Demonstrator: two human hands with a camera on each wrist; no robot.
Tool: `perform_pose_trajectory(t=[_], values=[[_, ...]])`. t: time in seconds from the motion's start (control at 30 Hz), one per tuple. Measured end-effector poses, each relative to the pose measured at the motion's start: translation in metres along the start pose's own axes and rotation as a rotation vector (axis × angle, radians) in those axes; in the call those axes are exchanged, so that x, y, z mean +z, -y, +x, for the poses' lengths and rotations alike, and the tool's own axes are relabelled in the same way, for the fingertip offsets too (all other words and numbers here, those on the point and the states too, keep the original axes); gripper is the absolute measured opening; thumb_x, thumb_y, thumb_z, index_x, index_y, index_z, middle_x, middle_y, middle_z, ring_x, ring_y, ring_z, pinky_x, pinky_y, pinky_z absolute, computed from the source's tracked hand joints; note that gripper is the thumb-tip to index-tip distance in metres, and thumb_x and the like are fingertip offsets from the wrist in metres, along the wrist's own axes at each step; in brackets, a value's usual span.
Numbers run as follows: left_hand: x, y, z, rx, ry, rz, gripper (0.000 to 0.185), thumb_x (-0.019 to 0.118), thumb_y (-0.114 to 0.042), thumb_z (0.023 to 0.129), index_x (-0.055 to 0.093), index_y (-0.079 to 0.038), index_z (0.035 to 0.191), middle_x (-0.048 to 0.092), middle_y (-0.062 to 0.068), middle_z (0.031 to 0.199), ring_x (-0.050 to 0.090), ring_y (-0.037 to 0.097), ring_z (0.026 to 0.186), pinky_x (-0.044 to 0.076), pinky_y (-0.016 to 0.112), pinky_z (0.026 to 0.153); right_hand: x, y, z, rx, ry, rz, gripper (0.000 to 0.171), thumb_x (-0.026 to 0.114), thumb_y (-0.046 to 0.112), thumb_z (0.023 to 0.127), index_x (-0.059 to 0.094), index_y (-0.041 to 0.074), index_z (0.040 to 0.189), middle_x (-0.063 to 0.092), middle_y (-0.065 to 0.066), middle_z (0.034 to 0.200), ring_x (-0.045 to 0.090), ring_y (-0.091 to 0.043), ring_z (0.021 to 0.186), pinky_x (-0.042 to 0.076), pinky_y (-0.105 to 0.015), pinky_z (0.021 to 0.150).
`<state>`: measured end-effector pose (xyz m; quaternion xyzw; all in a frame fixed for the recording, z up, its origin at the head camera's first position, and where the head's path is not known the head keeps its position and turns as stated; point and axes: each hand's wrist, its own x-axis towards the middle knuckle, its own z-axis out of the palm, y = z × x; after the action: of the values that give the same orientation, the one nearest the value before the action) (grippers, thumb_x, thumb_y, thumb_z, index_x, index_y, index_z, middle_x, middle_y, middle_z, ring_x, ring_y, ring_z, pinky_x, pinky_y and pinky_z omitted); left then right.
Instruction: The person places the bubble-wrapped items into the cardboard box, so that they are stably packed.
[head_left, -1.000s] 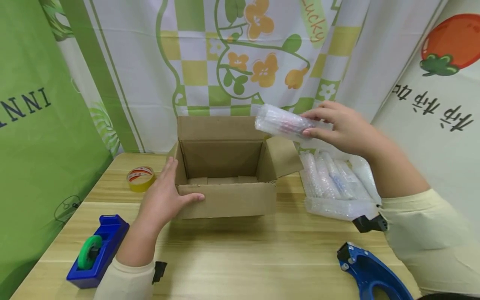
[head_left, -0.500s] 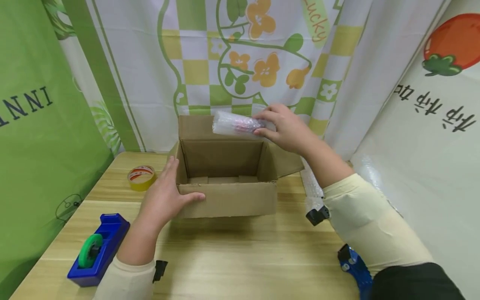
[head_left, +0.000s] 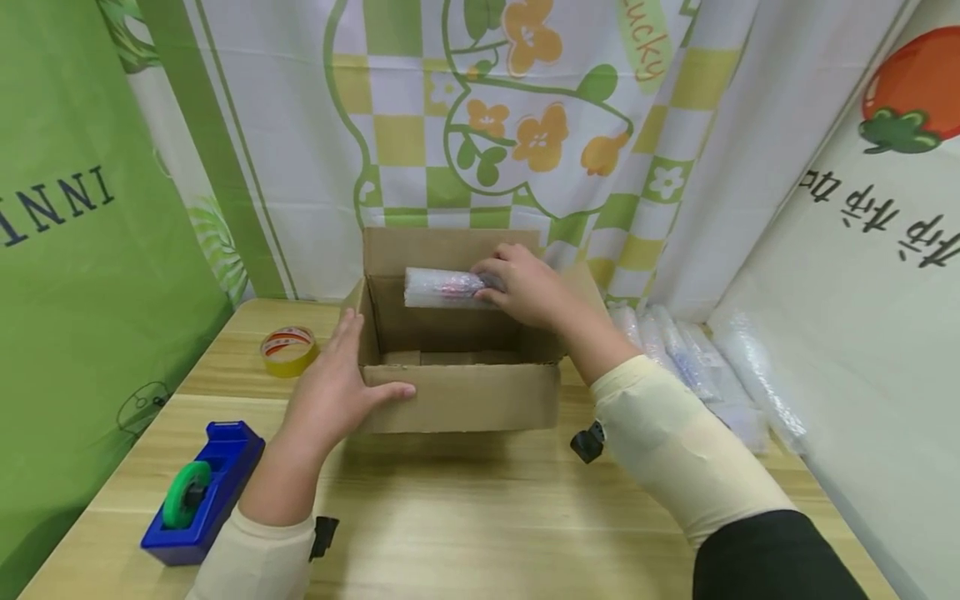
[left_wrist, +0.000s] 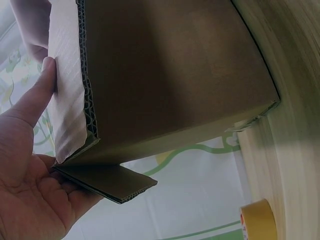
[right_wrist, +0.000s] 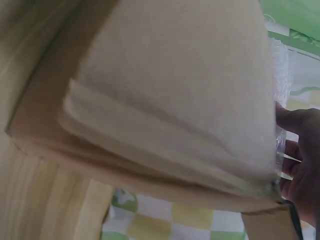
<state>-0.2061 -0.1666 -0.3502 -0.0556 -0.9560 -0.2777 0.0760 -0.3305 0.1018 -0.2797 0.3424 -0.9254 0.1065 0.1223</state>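
Observation:
My right hand (head_left: 517,287) grips a clear bubble-wrapped roll (head_left: 442,287) with something pink inside. It holds the roll level over the opening of a cardboard box (head_left: 459,398), near the back wall. In the right wrist view, a box flap (right_wrist: 170,90) hides much of the bubble-wrapped roll (right_wrist: 282,75). My left hand (head_left: 330,392) steadies the box at its front left corner, its fingers straight along the left side and thumb on the front. The left wrist view shows the thumb resting on the front flap (left_wrist: 67,90) and the fingers behind the side flap (left_wrist: 107,180).
Several more bubble-wrapped items (head_left: 693,358) lie right of the box, partly behind my right arm. Yellow tape (head_left: 288,352) sits at the left, behind a blue tape dispenser (head_left: 206,496) with a green roll. A patterned curtain (head_left: 285,142) hangs behind the wooden table (head_left: 450,517).
My right hand has carried the bubble-wrapped roll leftward from above the right-hand items, then lowered it into the box opening. My left hand has stayed at the box corner.

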Motion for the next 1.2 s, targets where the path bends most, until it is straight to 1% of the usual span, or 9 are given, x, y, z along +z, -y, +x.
perform_pose_trajectory(t=[0.23,0.37,0.43,0.53,0.7,0.8,0.93,1.1,1.2], values=[[-0.001,-0.001,0.0,-0.005,0.009,-0.004,0.127,0.074,-0.07,0.07,0.009,-0.005,0.158,0.004,0.013,0.165,0.019,0.038,0.149,0.032,0.059,0.111,0.019,0.002,0.002,0.049,0.041,0.004,0.036,0.07,0.036,0.091,0.069,0.015,0.12,0.06,-0.008,0.114,0.052,-0.028,0.108,0.045,-0.044,0.096],[-0.001,-0.001,0.0,-0.005,0.007,-0.003,0.128,0.073,-0.07,0.07,0.008,-0.005,0.158,0.004,0.013,0.165,0.019,0.039,0.149,0.031,0.059,0.112,0.026,0.005,0.003,0.076,0.084,-0.013,0.035,0.07,0.035,0.091,0.069,0.015,0.12,0.058,-0.007,0.114,0.051,-0.027,0.108,0.047,-0.044,0.092],[-0.001,-0.001,0.0,-0.006,0.006,-0.002,0.128,0.074,-0.07,0.07,0.008,-0.006,0.158,0.004,0.013,0.165,0.019,0.039,0.148,0.03,0.059,0.112,0.029,0.007,0.003,0.088,0.108,-0.013,0.035,0.069,0.034,0.092,0.069,0.015,0.121,0.057,-0.007,0.116,0.051,-0.028,0.109,0.047,-0.045,0.092],[-0.001,-0.001,0.0,-0.01,0.006,-0.002,0.127,0.074,-0.069,0.07,0.008,-0.006,0.158,0.003,0.012,0.165,0.02,0.04,0.148,0.031,0.06,0.112,0.031,0.009,0.003,0.097,0.132,-0.02,0.038,0.067,0.032,0.094,0.066,0.014,0.127,0.056,-0.01,0.121,0.05,-0.03,0.114,0.047,-0.045,0.096],[0.0,-0.001,0.0,-0.011,0.007,-0.005,0.127,0.075,-0.068,0.07,0.008,-0.006,0.158,0.003,0.012,0.165,0.02,0.04,0.148,0.031,0.06,0.112,0.032,0.009,0.001,0.131,0.116,-0.051,0.039,0.066,0.033,0.095,0.063,0.016,0.13,0.056,-0.009,0.127,0.049,-0.029,0.121,0.046,-0.047,0.1],[0.0,-0.003,0.0,-0.008,0.004,-0.006,0.127,0.075,-0.068,0.07,0.009,-0.006,0.158,0.004,0.012,0.165,0.019,0.04,0.148,0.03,0.059,0.112,0.029,0.006,-0.002,0.147,0.081,-0.038,0.037,0.067,0.033,0.094,0.064,0.017,0.127,0.057,-0.008,0.126,0.05,-0.029,0.122,0.046,-0.048,0.099],[0.0,-0.003,-0.001,-0.01,0.007,-0.004,0.128,0.074,-0.069,0.069,0.008,-0.006,0.158,0.002,0.011,0.166,0.019,0.04,0.148,0.03,0.059,0.113,0.02,0.002,-0.007,0.139,0.031,0.003,0.037,0.068,0.03,0.093,0.065,0.013,0.125,0.058,-0.009,0.124,0.05,-0.031,0.119,0.044,-0.047,0.101],[0.001,-0.003,-0.001,-0.012,0.008,0.002,0.128,0.074,-0.07,0.07,0.007,-0.007,0.159,0.001,0.01,0.166,0.02,0.041,0.147,0.031,0.06,0.111,-0.001,-0.009,-0.017,0.148,0.002,0.047,0.039,0.067,0.03,0.094,0.063,0.011,0.128,0.057,-0.011,0.123,0.051,-0.031,0.116,0.043,-0.046,0.1],[0.001,-0.002,-0.001,-0.015,0.007,0.005,0.128,0.074,-0.071,0.07,0.007,-0.007,0.159,0.001,0.01,0.166,0.021,0.042,0.147,0.031,0.061,0.111,-0.018,-0.015,-0.026,0.194,0.002,0.058,0.041,0.065,0.033,0.095,0.061,0.013,0.131,0.056,-0.011,0.126,0.052,-0.03,0.118,0.043,-0.047,0.1]])
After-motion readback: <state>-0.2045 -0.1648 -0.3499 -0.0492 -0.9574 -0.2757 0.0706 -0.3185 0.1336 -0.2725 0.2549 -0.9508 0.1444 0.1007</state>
